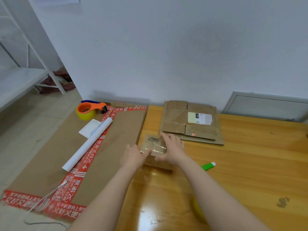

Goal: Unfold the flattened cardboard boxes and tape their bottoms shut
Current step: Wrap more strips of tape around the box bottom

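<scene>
Two hands hold one small box (154,147) at the table's (241,172) left edge, its top glossy with clear tape. The left hand (135,155) grips the near-left corner; the right hand (172,150) lies spread along the right side, thumb at the near edge. Flattened boxes (190,122) sit stacked just beyond (labelled on top). A green lighter (208,166) lies right. A tape dispenser (90,110) rests far left on a big carton (116,147).

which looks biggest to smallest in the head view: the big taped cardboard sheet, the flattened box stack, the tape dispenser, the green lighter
1. big taped cardboard sheet
2. flattened box stack
3. tape dispenser
4. green lighter
The gaps are clear despite differing distance.
</scene>
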